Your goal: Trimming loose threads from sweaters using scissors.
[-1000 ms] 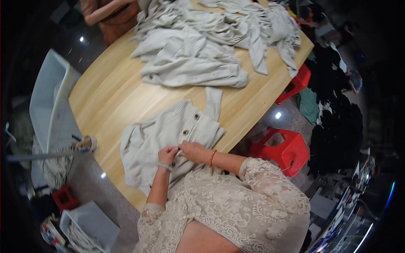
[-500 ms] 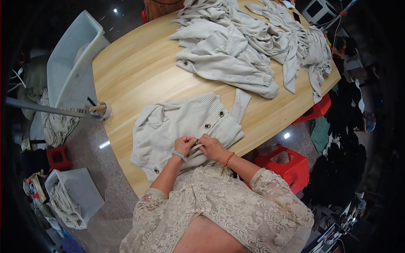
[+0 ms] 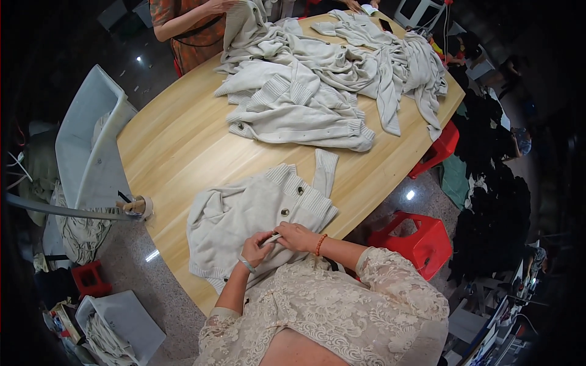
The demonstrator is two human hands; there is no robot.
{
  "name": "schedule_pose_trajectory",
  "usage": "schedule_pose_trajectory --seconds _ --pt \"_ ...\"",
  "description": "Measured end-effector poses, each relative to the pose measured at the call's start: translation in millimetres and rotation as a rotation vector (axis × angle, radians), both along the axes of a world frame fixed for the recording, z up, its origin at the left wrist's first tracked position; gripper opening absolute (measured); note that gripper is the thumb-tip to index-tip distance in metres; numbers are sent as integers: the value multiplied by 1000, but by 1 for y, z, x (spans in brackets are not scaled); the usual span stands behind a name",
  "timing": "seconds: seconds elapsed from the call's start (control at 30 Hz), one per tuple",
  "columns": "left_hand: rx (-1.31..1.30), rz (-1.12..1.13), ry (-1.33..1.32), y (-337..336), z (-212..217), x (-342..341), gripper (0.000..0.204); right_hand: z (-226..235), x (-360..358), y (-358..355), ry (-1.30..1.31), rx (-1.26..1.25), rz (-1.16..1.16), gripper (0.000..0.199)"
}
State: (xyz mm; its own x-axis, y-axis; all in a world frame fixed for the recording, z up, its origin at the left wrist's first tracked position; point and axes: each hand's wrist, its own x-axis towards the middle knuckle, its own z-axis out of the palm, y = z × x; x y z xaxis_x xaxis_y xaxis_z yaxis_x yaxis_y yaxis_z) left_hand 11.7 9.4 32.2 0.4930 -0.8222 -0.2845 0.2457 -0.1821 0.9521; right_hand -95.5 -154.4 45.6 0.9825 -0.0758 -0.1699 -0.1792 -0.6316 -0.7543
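A cream knit cardigan lies on the near end of the table, its ribbed hem and dark buttons facing up. My left hand pinches the folded front edge of it. Right beside, my right hand grips the same edge, fingertips almost meeting the left ones. Two dark buttons show on the band just beyond my fingers. What lies between the fingertips is too small to make out.
The wooden table carries a heap of cream cardigans at its far side. A co-worker handles knitwear there. A white bin stands left, a second bin with garments lower left. Red stools stand right, near dark fabric.
The view has shifted, bringing the co-worker at the far side into sight. Both my hands stay on the cardigan's front edge, with the fingers slightly rearranged.
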Motion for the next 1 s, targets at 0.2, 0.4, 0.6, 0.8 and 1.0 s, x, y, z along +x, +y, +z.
schedule_pose_trajectory --seconds 0.2,0.4,0.6,0.8,1.0 --pt "109 -31 -350 7 -18 3 22 -6 10 -7 86 91 79 18" --pt "194 4 -136 10 -18 8 21 -7 9 2 80 93 -14 19" --pt "250 -28 -75 3 -5 7 20 -7 4 -2 168 217 -60 20" --pt "247 -30 -71 15 -18 12 19 -23 1 7 48 179 -74 17" --pt "189 -126 -76 17 -22 17 15 -18 -4 0 -16 178 -51 16"
